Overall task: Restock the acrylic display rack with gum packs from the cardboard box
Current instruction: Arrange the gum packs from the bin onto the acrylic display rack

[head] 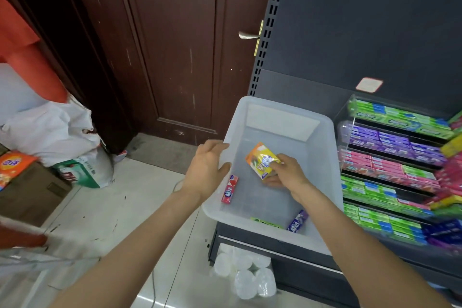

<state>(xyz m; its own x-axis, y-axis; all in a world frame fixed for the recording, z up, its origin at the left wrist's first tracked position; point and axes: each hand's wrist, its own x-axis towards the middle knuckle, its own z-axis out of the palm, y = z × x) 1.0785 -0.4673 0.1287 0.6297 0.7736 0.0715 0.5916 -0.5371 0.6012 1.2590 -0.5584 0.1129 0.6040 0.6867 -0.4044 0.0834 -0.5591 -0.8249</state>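
Note:
A translucent white plastic bin [322,132] rests on the dark shelf, standing in for the box. My left hand [206,170] grips its left rim. Inside the bin, my right hand [285,174] holds a yellow-orange gum pack [261,160], lifted off the bottom. On the bin's floor lie a red gum stick [230,189], a purple stick [297,221] and a green pack [266,222]. To the right stands the tiered acrylic display rack [350,117], with rows of green, purple and pink gum packs.
A dark brown door [175,57] with a metal handle [247,35] is behind the bin. White sacks [50,130], a cardboard carton [27,192] and a detergent box sit on the floor at left. A bag of white cups [245,275] lies below the shelf.

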